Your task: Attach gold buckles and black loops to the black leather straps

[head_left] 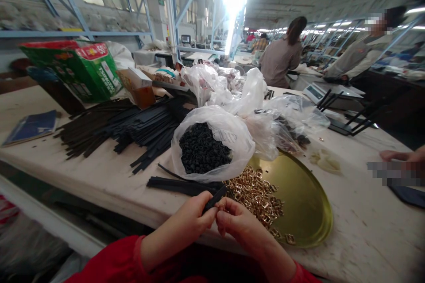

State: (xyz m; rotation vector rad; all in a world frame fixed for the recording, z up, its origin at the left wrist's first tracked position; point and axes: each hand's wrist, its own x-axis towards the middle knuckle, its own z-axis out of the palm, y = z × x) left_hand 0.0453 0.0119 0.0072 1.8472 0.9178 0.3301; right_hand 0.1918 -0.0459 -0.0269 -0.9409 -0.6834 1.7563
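My left hand (202,210) is closed around a black strap (215,199), whose upper end points up and to the right. Fingertip to fingertip with it, my right hand (232,216) pinches a small gold buckle (220,206) at the strap's lower end; the fingers partly cover it. Just beyond the hands lie more black straps (179,185) in a flat bundle. A heap of gold buckles (257,196) fills the left side of a round gold tray (308,203). Behind the bundle, an open white plastic bag (241,159) holds many small black loops (202,148).
Long dark strips (142,121) spread across the table's left half, near a blue booklet (31,127) and a green carton (83,70). Clear plastic bags (229,84) pile up at the back. Another person's hand (405,157) is at the right edge; two people stand beyond.
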